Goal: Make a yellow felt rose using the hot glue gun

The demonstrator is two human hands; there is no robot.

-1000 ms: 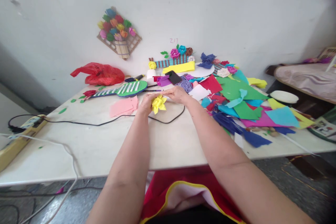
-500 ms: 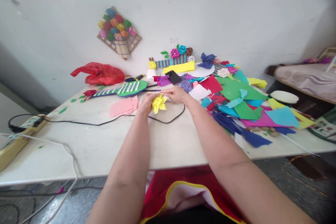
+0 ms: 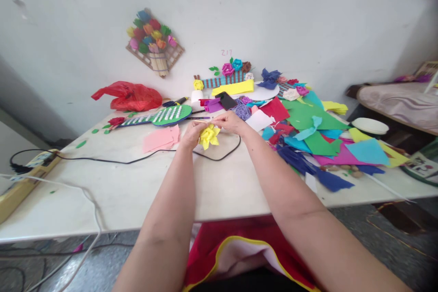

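Observation:
Over the middle of the white table, a yellow paper flower (image 3: pixel 209 137) with pointed petals hangs between my hands. My left hand (image 3: pixel 192 134) is closed on it from the left, its fingers pinching near the flower's edge. At the flower's upper right, my right hand (image 3: pixel 228 122) is closed too, thumb and fingertips pressed together close to the left fingertips. Something thin and pale shows between the two sets of fingertips; what the right hand pinches is too small to name. Pink paper sheets (image 3: pixel 160 139) lie just left of my left hand.
A black cable (image 3: pixel 137 160) crosses the table below my hands. Coloured paper scraps (image 3: pixel 318 146) cover the right side. A green guitar-shaped craft piece (image 3: pixel 173 115), a red plastic bag (image 3: pixel 132 96) and a dark phone (image 3: pixel 226 100) lie toward the wall. A power strip (image 3: pixel 30 178) sits at left.
The yellow flower has shifted slightly to the right and turned a little, showing more of its petals. Both hands remain close together with small finger movements.

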